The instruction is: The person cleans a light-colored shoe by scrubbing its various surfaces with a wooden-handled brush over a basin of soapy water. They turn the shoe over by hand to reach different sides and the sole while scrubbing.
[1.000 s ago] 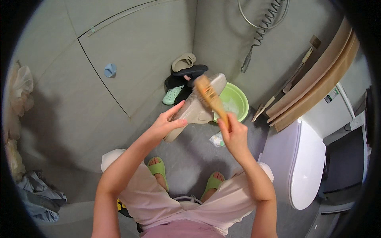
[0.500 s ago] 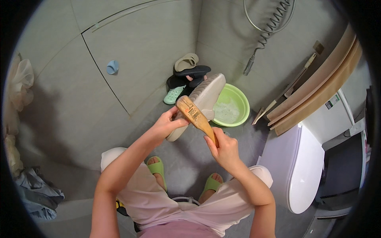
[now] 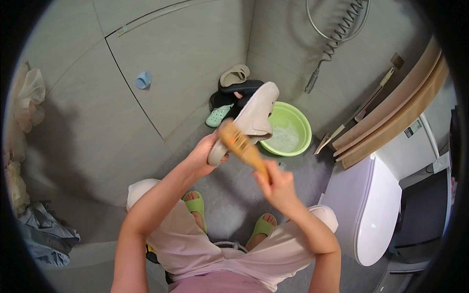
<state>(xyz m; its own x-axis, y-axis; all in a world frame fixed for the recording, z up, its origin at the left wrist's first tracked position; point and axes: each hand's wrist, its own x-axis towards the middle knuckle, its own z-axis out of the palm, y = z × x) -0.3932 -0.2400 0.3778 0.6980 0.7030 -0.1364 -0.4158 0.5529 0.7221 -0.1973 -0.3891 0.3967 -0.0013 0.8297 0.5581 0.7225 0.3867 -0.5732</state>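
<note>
My left hand [image 3: 201, 155] grips a beige clog [image 3: 257, 111] by its heel end, the toe pointing up and away. In my right hand [image 3: 277, 184] is a wooden scrub brush [image 3: 243, 147], held by its narrow handle. The brush head, a little blurred, lies over the heel part of the clog, and its bristles are hidden beneath. Behind the clog stands a light green basin [image 3: 305, 141] with sudsy water [image 3: 285, 137] in it.
Several shoes lie in the far corner, among them a mint clog [image 3: 218, 115] and a beige slipper [image 3: 235, 75]. A coiled shower hose [image 3: 337, 39] hangs on the wall. A white toilet [image 3: 376, 210] and tan boards [image 3: 391, 115] stand at the right.
The clog has turned in my left hand, so its side and opening show more. The brush has shifted slightly and is now blurred; my right hand still holds it.
</note>
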